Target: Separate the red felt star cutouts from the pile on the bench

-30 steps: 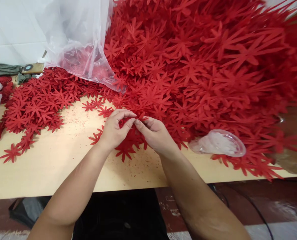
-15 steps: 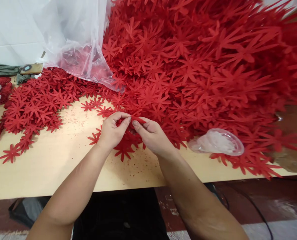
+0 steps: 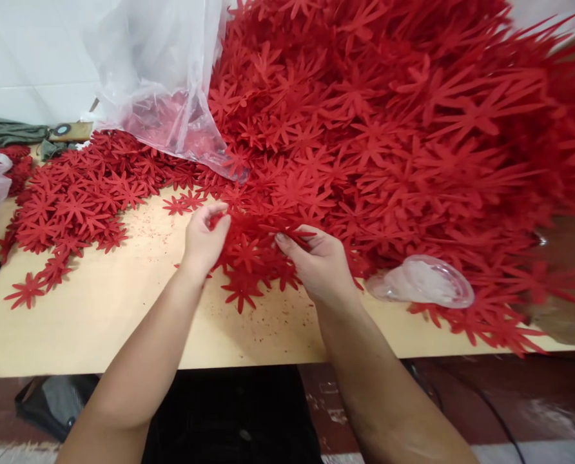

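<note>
Thumb and bent fingers of my right hand (image 3: 321,261) pinch a red flower-shaped cutout (image 3: 303,234), its thin petals sticking out past the fingertips. To the left, my left hand (image 3: 203,238) hovers near the table with curled fingers. Its thumb and index tips are a little apart, and no piece shows clearly between them. Between and beyond both hands lie loose red flower cutouts (image 3: 246,254). A large heap of the same red cutouts (image 3: 365,142) rises behind my right hand.
A lower pile of red cutouts (image 3: 75,206) spreads on the left. A clear plastic bag (image 3: 171,96) stands at the back. A clear plastic tub (image 3: 427,280) with whitish contents lies right of my right hand. The pale tabletop (image 3: 137,309) has red crumbs on it.
My hands have separated from their meeting point. The left hand moved left, and the right hand moved right, keeping a red piece in its fingers. The view has shifted slightly.
</note>
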### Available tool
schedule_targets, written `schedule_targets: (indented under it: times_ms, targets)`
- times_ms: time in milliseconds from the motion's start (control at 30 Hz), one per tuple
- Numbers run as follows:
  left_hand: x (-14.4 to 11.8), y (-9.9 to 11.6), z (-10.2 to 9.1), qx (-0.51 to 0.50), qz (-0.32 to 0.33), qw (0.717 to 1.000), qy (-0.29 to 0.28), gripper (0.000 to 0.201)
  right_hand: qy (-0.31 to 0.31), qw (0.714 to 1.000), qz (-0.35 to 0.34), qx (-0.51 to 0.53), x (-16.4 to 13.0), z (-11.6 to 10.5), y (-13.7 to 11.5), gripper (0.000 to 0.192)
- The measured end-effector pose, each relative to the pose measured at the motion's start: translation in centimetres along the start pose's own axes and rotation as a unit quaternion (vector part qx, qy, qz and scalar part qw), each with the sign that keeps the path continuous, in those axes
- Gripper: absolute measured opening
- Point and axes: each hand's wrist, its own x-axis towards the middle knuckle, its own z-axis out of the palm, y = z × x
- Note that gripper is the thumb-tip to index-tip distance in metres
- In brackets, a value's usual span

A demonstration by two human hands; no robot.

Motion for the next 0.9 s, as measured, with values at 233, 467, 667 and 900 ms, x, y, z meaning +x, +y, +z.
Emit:
schedule_targets:
  times_ms: [233, 467, 667, 900]
  targets:
    - [-2.4, 0.9, 1.6, 0.022, 0.063, 0.993, -0.094, 0.014, -0.031, 0.999, -0.011, -0.021, 0.1, 0.0, -0.4, 0.039]
    - [-3.1, 1.0, 2.5, -0.071, -0.039, 0.980, -0.181, 0.015, -0.064, 0.996, -0.022, -0.057, 0.0, 0.4, -1.2, 0.048]
    - [-3.0, 1.4, 2.2, -0.054, 0.017, 0.980, -0.193, 0.010, -0.110, 0.993, -0.005, -0.040, 0.2, 0.7, -1.0, 0.054]
    - [-3.4, 1.7, 2.5, 0.049, 0.044, 0.983, -0.169, 0.004, -0.129, 0.987, -0.004, -0.094, -0.1, 0.6, -0.8, 0.060]
